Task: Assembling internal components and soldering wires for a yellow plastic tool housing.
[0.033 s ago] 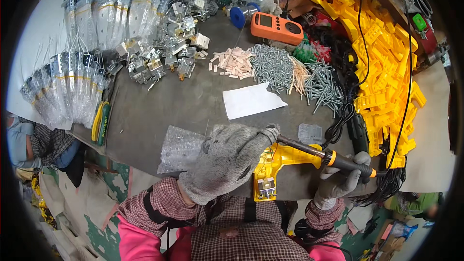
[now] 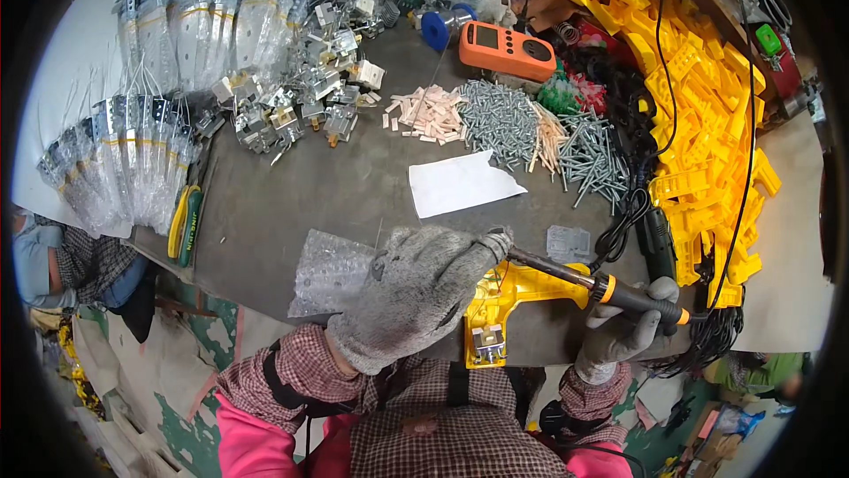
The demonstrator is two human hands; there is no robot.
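Note:
My right hand (image 2: 623,329), in a grey glove, is closed round the black and orange handle of a soldering iron (image 2: 619,290). The iron's metal shaft slants up and left toward my left fingertips, which hide its tip. My left hand (image 2: 424,288), gloved in grey too, has its fingers bent and pressed together beside that tip; whatever they pinch is covered. Under both hands lies a yellow plastic housing (image 2: 522,290) at the table's near edge. A small metal part (image 2: 487,344) sits in its lower end, and a thin red wire shows near my left fingers.
Bubble wrap (image 2: 330,276) lies beside my left hand, with white paper (image 2: 464,184) beyond. Farther back are screws (image 2: 504,124), metal sockets (image 2: 283,120) and an orange meter (image 2: 506,51). Yellow housings (image 2: 699,124) fill the right side. Black cables (image 2: 707,341) coil near my right hand.

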